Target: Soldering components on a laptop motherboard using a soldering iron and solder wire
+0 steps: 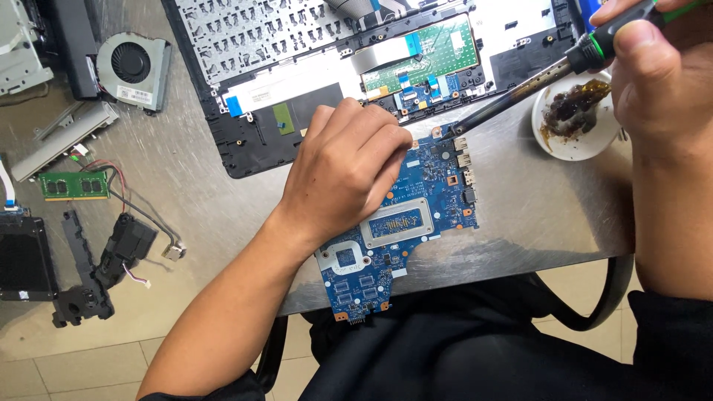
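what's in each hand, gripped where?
Right hand grips the soldering iron by its handle, tip at the blue circuit board. Left hand holds nothing; it presses flat on that board.

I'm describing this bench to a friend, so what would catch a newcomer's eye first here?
First, the blue circuit board at the metal table's near edge, pinned under the left hand. Next, the soldering iron in the right hand, its tip touching the board's top corner. Behind lies an opened laptop shell, with a cooling fan at far left.
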